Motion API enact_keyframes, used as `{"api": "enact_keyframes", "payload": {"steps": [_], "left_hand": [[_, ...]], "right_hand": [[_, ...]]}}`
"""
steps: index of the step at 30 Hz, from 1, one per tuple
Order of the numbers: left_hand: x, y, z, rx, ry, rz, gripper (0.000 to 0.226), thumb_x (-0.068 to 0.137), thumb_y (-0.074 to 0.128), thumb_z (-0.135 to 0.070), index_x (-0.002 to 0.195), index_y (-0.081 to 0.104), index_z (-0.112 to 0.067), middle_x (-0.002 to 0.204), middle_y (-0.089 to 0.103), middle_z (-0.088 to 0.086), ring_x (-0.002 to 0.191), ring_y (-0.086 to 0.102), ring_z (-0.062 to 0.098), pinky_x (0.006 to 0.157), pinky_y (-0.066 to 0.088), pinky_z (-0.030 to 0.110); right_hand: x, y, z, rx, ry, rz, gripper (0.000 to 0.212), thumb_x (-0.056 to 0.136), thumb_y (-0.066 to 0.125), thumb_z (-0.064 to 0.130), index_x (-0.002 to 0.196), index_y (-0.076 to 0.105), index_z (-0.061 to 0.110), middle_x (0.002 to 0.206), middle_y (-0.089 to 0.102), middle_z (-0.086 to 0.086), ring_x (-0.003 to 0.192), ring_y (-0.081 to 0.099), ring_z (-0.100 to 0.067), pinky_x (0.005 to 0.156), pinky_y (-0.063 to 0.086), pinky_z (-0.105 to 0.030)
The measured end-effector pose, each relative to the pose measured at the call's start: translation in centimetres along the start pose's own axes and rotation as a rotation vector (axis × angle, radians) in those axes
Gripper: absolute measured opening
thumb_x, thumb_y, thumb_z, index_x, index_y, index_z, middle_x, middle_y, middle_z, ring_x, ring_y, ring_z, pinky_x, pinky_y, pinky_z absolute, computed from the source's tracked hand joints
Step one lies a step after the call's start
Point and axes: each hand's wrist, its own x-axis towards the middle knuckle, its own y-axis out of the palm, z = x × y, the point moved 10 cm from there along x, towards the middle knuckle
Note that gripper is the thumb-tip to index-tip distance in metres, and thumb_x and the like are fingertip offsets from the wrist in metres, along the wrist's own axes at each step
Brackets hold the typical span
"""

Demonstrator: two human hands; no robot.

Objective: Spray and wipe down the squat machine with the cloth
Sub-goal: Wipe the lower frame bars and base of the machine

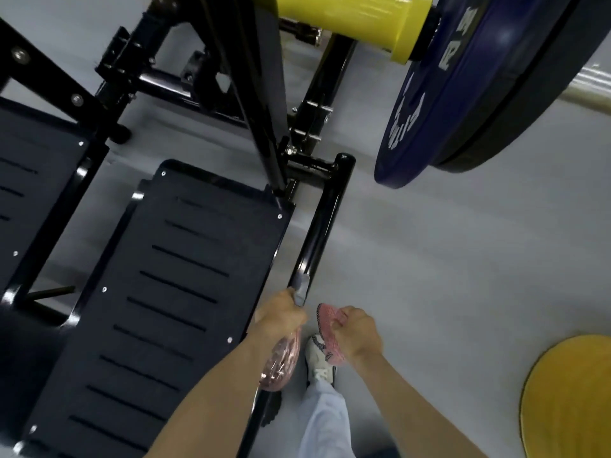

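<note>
The black squat machine fills the left and centre, with a slotted footplate (185, 292) and a glossy base tube (322, 226) running along its right side. My left hand (281, 314) grips a clear pink spray bottle (281, 365); its grey nozzle (301, 290) points at the lower part of the tube. My right hand (358, 332) holds a bunched pink cloth (330, 332) just to the right of the tube, above the floor and apart from the machine.
A blue weight plate (439, 94) on a yellow sleeve (350, 18) hangs at the upper right. A yellow round disc (572, 401) lies on the grey floor at the lower right. My white shoe (319, 358) and pale trouser leg stand beside the tube.
</note>
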Motion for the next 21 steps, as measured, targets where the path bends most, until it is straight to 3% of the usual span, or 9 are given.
{"api": "enact_keyframes", "payload": {"steps": [2, 4, 7, 11, 14, 18, 21], "left_hand": [[-2.2, 2.1, 2.9, -0.044, -0.029, 0.071, 0.016, 0.080, 0.051, -0.028, 0.096, 0.052, -0.028, 0.087, 0.062, -0.005, 0.086, 0.060, 0.020, 0.077, 0.046, 0.029], [-4.6, 4.1, 5.8, -0.103, -0.047, 0.134, 0.022, 0.069, 0.054, -0.027, 0.090, 0.052, -0.028, 0.086, 0.063, -0.004, 0.086, 0.063, 0.020, 0.080, 0.050, 0.031], [-8.0, 5.8, 9.9, -0.125, -0.008, 0.141, 0.027, 0.064, 0.058, -0.027, 0.091, 0.055, -0.028, 0.084, 0.065, -0.004, 0.082, 0.065, 0.018, 0.077, 0.052, 0.030], [-11.6, 7.6, 14.5, -0.086, 0.063, 0.111, 0.030, 0.070, 0.061, -0.027, 0.099, 0.054, -0.031, 0.092, 0.065, -0.007, 0.087, 0.062, 0.017, 0.085, 0.049, 0.032], [-14.1, 8.0, 17.6, -0.092, 0.108, 0.069, 0.034, 0.073, 0.063, -0.026, 0.105, 0.054, -0.033, 0.095, 0.065, -0.008, 0.089, 0.062, 0.018, 0.083, 0.048, 0.031], [-17.7, 7.3, 20.4, -0.264, 0.188, -0.135, 0.042, 0.074, 0.066, -0.018, 0.111, 0.054, -0.033, 0.091, 0.064, -0.010, 0.087, 0.063, 0.019, 0.077, 0.049, 0.033], [-21.7, 7.8, 21.3, -0.320, 0.330, -0.262, 0.045, 0.076, 0.065, -0.018, 0.114, 0.050, -0.036, 0.088, 0.060, -0.017, 0.077, 0.059, 0.008, 0.067, 0.044, 0.025]], "right_hand": [[-2.2, 1.9, -0.7, 0.006, 0.010, 0.006, 0.021, 0.093, 0.050, 0.018, 0.109, 0.063, 0.015, 0.102, 0.066, -0.004, 0.089, 0.063, -0.021, 0.074, 0.049, -0.026], [-4.9, 3.8, -1.2, 0.019, 0.003, -0.006, 0.016, 0.093, 0.048, 0.019, 0.098, 0.063, 0.015, 0.087, 0.065, -0.001, 0.072, 0.060, -0.017, 0.067, 0.045, -0.023], [-9.1, 7.2, -2.4, 0.063, 0.016, -0.022, 0.022, 0.096, 0.043, 0.024, 0.094, 0.061, 0.012, 0.074, 0.060, -0.001, 0.056, 0.050, -0.013, 0.052, 0.040, -0.016], [-13.6, 12.4, -4.6, 0.095, 0.041, -0.043, 0.031, 0.098, 0.040, 0.026, 0.109, 0.062, 0.006, 0.105, 0.066, -0.013, 0.085, 0.057, -0.026, 0.070, 0.040, -0.023], [-16.9, 16.4, -6.2, 0.104, 0.055, -0.044, 0.029, 0.098, 0.041, 0.024, 0.110, 0.062, 0.007, 0.100, 0.064, -0.010, 0.082, 0.050, -0.023, 0.072, 0.039, -0.026], [-20.4, 20.4, -8.2, 0.102, 0.064, -0.044, 0.027, 0.096, 0.042, 0.019, 0.111, 0.062, 0.008, 0.102, 0.064, -0.011, 0.096, 0.060, -0.030, 0.077, 0.045, -0.031], [-22.5, 21.8, -9.7, 0.119, 0.059, -0.062, 0.023, 0.098, 0.043, 0.019, 0.107, 0.062, 0.010, 0.090, 0.061, -0.006, 0.081, 0.057, -0.024, 0.068, 0.042, -0.027]]}}
